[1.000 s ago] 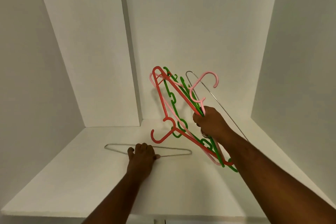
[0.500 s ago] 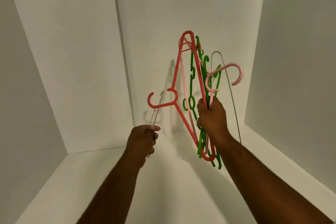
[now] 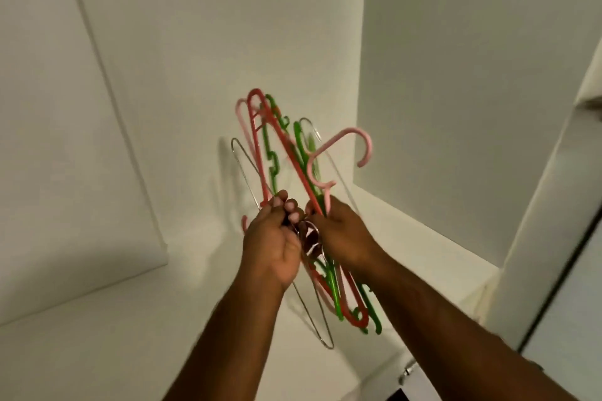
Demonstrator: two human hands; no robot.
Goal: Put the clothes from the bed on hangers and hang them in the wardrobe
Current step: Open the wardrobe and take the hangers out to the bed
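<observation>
— Left third of frame?
— White wardrobe panel (image 3: 81,140) with a vertical seam; pale shelf (image 3: 97,335) beneath.
— Centre left?
— Wire hanger (image 3: 241,166): thin, grey, tilted. Upper loop above the left hand (image 3: 277,238), lower end down at centre bottom. Fingers curled round the wire; middle stretch hidden behind the palm.
— Centre?
— Bundle of plastic hangers, held over the shelf inside the wardrobe: red hanger (image 3: 255,92), green hanger (image 3: 272,161), pink hanger (image 3: 353,131). Motion-blurred, overlapping; exact count not readable. Faint second wire loop (image 3: 309,127) behind.
— Centre right?
— Right hand (image 3: 345,238), wrapped tight round the bundle at mid-length, just beside the left. Fingertips hidden.
— Right edge?
— Door edge (image 3: 553,205), cut off by the frame. Small metal fitting (image 3: 407,373) at lower right, too blurred to identify.
</observation>
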